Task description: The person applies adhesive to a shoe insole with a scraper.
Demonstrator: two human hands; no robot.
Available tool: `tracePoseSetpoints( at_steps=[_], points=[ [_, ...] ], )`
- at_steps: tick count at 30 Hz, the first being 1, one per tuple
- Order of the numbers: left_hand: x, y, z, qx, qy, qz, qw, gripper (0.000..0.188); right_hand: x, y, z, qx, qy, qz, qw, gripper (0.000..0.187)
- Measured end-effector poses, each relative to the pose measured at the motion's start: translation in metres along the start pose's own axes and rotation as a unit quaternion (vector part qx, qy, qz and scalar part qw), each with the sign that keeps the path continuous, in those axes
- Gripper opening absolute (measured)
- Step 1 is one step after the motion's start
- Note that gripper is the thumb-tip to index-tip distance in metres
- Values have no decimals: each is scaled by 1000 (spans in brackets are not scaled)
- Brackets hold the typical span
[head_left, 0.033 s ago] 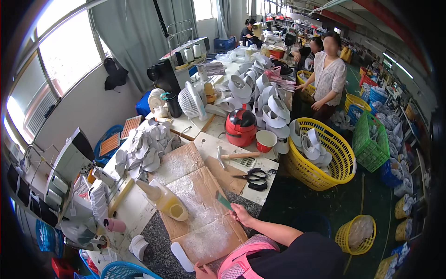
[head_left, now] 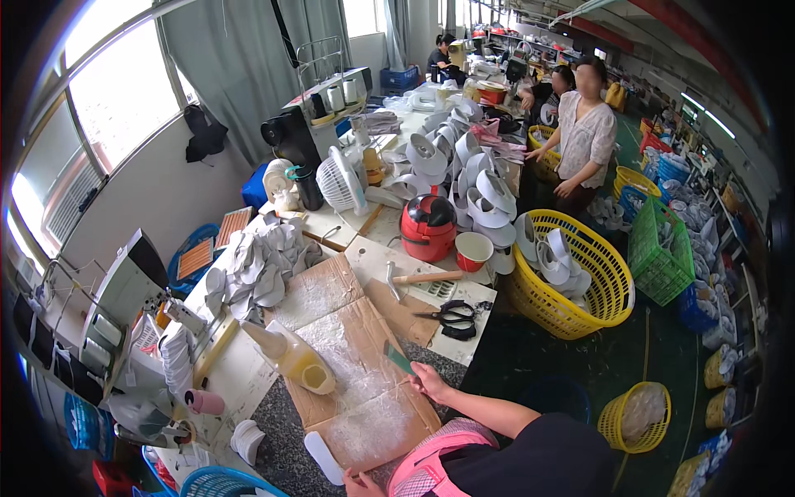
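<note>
My right hand (head_left: 431, 382) is closed around a flat green scraper (head_left: 400, 359), its blade pointing up and left over the cardboard. At the lower edge, my left hand (head_left: 363, 485) pinches the end of a flat white curved piece (head_left: 322, 456); part of this hand is cut off by the frame. Beneath lies a cardboard sheet (head_left: 323, 286) with whitish, glue-like smears. A translucent squeeze bottle (head_left: 302, 365) of yellowish liquid lies tilted on the cardboard, its cone nozzle toward the far left.
Beyond the cardboard lie a hammer (head_left: 426, 277) and black-handled scissors (head_left: 455, 318). A red-and-black pot (head_left: 428, 228) and a red-and-white tub (head_left: 474, 250) stand behind. White shoe-like parts (head_left: 261, 261) pile at left. A yellow basket (head_left: 609, 306) stands right; a co-worker (head_left: 585, 132) stands beyond.
</note>
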State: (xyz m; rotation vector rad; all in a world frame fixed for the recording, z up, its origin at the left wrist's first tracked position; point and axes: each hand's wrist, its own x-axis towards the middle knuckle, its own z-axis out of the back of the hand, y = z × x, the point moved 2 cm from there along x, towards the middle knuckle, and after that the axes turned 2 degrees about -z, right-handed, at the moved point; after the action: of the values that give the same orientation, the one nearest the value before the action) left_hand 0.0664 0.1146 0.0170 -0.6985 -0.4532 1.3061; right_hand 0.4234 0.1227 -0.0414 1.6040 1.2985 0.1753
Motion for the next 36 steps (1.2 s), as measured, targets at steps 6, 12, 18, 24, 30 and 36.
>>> tracePoseSetpoints(
  at_steps=[6,12,18,24,30,36],
  points=[
    [21,-16,35,152,-314,-58,935,35,5,4,8,100,14,-25,995,31],
    [33,57,24,17,-165,102,981,38,9,3,7,101,33,-26,994,29],
    [33,55,29,6,-166,112,980,30,6,3,10,105,34,-26,994,30],
    [22,51,41,55,-203,128,969,32,3,2,3,108,32,-31,993,28],
    [43,33,41,-132,-291,97,943,18,6,8,10,-60,-54,92,992,18],
    [28,6,15,-359,-133,169,908,15,-19,60,-56,-304,-22,222,926,14]
  ],
)
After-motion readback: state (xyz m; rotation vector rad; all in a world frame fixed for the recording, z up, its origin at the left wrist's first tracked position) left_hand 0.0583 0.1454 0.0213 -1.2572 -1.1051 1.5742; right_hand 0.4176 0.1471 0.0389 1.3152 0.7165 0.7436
